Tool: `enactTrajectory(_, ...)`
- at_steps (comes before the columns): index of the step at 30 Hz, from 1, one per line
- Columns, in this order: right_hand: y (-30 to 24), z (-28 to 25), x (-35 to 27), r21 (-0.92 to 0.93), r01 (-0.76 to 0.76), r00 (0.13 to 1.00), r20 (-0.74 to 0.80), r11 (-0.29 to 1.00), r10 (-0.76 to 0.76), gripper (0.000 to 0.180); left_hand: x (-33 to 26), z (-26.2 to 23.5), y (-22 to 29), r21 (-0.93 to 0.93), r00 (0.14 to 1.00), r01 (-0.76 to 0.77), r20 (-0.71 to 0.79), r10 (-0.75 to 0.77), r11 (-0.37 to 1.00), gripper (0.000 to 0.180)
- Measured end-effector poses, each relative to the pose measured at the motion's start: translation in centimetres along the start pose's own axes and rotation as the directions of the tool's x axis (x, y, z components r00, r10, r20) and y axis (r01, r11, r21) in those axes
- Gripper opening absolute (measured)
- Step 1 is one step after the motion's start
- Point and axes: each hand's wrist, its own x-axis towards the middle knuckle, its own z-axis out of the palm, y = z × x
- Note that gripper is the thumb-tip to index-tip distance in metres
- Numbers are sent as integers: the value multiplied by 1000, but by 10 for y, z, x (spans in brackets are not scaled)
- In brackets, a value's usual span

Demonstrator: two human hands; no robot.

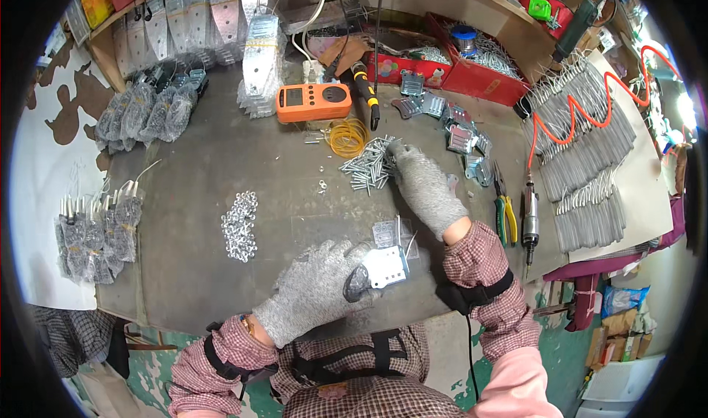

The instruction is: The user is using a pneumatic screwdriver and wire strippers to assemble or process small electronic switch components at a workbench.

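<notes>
many screws (pixel 366 171) touching right hand (pixel 426 186), white plate (pixel 388 266) in left hand (pixel 316 287)

Head cam, left fisheye of the pair, is looking steeply down past the wearer's checked clothing (pixel 369 403), facing forward across the workbench (pixel 177 175) toward red boxes (pixel 487 85) at the back. Left hand (pixel 321 285) and right hand (pixel 426 186) are showing at close range, around mid-frame, forearms (pixel 509 322) below; straight edges are bending, corners going black.
</notes>
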Motion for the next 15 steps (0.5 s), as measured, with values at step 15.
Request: enactTrajectory(15, -49, -4, -96, 752, -76, 995, 97, 654, 4, 16, -2, -1, -1, -19, 999, 0, -32, -1, 1000, 68)
